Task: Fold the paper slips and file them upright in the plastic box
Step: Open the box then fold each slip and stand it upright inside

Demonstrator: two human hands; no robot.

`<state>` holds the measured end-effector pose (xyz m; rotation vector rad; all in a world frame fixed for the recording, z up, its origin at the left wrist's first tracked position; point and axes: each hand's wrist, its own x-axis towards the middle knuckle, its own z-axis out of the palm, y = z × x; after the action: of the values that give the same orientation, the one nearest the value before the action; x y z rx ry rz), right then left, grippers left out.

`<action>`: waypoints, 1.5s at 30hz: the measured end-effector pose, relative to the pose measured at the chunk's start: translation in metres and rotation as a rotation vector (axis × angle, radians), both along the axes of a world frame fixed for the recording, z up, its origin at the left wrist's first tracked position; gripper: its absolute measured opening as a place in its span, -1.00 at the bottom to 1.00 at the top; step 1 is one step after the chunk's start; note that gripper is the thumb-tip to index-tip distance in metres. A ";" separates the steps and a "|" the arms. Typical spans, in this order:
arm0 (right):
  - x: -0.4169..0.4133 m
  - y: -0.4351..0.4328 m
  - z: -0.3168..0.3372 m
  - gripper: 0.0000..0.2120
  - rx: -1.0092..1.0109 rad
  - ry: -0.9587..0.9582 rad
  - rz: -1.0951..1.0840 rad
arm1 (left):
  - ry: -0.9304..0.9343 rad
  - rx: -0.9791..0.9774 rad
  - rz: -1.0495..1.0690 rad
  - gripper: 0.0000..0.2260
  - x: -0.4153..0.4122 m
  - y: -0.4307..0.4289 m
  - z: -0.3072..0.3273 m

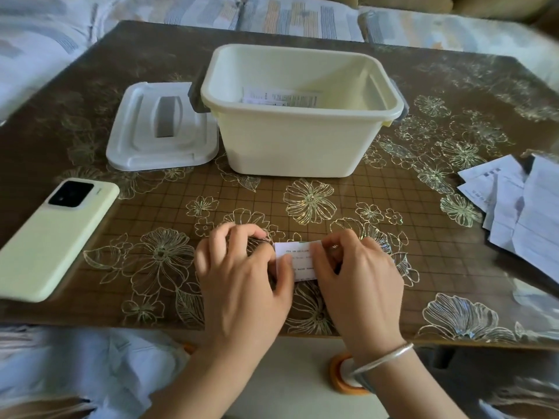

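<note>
Head view, left to right: a pale phone (51,237) and a white lid (160,128) lie well left of the fingers. The left hand (242,273), fingers curled, holds its thumb over the left edge of a paper slip (295,261) flat on the table (151,46), and the right hand (360,276) pinches the slip's right end with bent fingers. Beyond the fingertips stands the open plastic box (299,140) with printed slips (281,96) inside, and loose slips (520,207) lie well to their right.

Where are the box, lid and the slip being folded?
box (287,143): head view, front wall.
lid (136,140): head view, top surface left of its handle.
slip (301,267): head view, printed middle.
</note>
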<state>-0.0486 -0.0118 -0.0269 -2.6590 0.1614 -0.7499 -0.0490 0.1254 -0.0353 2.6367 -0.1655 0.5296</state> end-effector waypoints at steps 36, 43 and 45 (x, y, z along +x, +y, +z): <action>0.001 -0.005 -0.006 -0.79 -0.171 0.165 0.074 | 0.254 0.045 -0.256 -0.59 0.022 0.016 0.008; -0.013 -0.010 -0.006 -0.75 -0.233 0.165 0.084 | 0.383 0.079 -0.298 -0.66 0.026 0.019 0.018; -0.014 -0.009 -0.008 -0.77 -0.204 0.145 0.062 | 0.430 0.051 -0.350 -0.71 0.029 0.025 0.019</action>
<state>-0.0630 -0.0204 -0.0351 -2.8983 0.0417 -0.5820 -0.0204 0.1503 -0.0164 2.6165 -0.4945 -0.1587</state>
